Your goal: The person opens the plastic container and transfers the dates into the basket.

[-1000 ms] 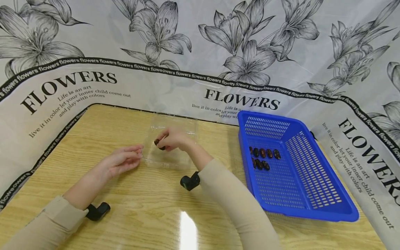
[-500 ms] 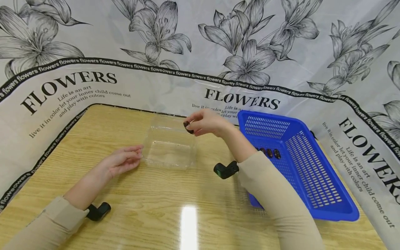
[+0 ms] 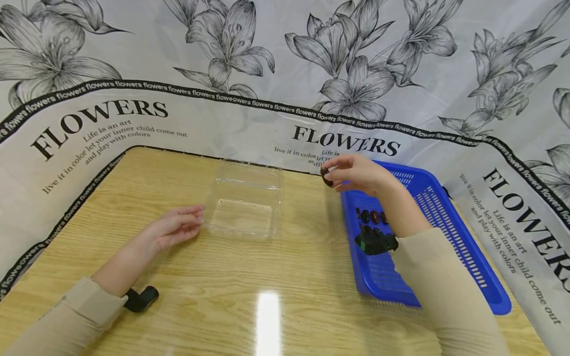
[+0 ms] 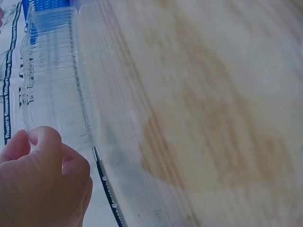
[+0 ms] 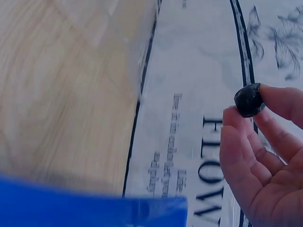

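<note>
A dark brown date [image 3: 327, 177] is pinched between the thumb and fingertips of my right hand [image 3: 358, 174], held up by the near-left corner of the blue basket's far end. The right wrist view shows the date [image 5: 249, 100] end-on, dark and glossy. My left hand [image 3: 180, 226] pinches the left edge of a clear plastic container [image 3: 242, 217], its lid folded back toward the wall. Thumb and index finger meet at the container's [image 4: 52, 71] corner in the left wrist view. More dates [image 3: 375, 216] lie in rows in the basket [image 3: 494, 302], partly hidden by my right arm.
The basket stands on the right of the wooden table [image 3: 213, 296]. A white flower-print cloth [image 3: 249, 123] rises along the table's back and sides. Black wrist cameras sit on the left wrist [image 3: 141, 299] and right wrist [image 3: 376, 242].
My right hand has lifted the date from over the clear container and carried it right to the basket's edge. The left hand has stayed at the container.
</note>
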Demonstrator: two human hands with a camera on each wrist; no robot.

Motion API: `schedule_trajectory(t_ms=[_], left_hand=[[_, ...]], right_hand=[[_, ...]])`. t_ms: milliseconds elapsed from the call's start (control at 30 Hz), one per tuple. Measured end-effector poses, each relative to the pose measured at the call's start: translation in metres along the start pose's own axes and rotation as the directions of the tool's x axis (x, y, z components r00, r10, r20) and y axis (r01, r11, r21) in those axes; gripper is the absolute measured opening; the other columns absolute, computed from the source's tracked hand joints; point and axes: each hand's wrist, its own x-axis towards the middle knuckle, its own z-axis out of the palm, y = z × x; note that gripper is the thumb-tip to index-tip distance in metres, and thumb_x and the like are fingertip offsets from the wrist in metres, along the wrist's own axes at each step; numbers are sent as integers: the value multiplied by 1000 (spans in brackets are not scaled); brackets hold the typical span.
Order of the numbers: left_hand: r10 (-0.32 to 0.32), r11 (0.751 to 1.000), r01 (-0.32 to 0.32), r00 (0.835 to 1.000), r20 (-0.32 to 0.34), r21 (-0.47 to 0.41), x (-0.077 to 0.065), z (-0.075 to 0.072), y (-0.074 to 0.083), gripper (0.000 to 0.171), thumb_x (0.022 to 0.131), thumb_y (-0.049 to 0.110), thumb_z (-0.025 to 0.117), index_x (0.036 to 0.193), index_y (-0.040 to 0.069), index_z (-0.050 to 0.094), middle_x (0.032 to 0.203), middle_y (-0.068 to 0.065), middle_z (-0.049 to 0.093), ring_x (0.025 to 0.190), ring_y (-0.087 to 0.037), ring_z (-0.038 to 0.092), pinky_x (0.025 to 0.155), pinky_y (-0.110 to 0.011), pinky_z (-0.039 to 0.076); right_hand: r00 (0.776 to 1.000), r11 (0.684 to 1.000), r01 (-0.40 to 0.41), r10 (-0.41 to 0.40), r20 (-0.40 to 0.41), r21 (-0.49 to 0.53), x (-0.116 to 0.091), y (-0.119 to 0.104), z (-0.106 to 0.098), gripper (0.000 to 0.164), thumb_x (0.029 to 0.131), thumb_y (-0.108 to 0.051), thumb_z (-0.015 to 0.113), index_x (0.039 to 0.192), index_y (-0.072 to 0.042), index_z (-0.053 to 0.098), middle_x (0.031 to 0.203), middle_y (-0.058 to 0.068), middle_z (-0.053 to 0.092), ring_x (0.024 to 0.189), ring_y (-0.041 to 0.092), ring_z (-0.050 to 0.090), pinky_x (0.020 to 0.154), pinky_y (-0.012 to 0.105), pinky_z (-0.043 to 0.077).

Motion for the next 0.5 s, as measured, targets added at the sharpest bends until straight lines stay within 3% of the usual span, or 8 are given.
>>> schedule_trajectory(t_ms=[200, 500], left_hand=[[1, 1000, -1, 1000, 4, 2, -1, 2, 1, 76, 87, -8, 56, 147, -2, 10, 101, -1, 50, 84, -10, 53, 76, -21, 47], [1, 1000, -1, 1000, 2, -5, -2, 4, 1, 77, 87, -8, 58, 146, -2, 10, 104, -2, 50, 85, -10, 54, 77, -21, 48]], right_hand=[[999, 1000, -14, 14, -34, 8, -21, 24, -30, 50, 90, -9, 61, 132, 8, 40, 89, -2, 62, 82, 13, 61, 80, 36, 52], [992, 994, -105, 103, -75, -18, -44, 63, -62, 52, 89, -12, 62, 132, 9, 39, 91, -3, 63, 83, 14, 61, 79, 35, 53]])
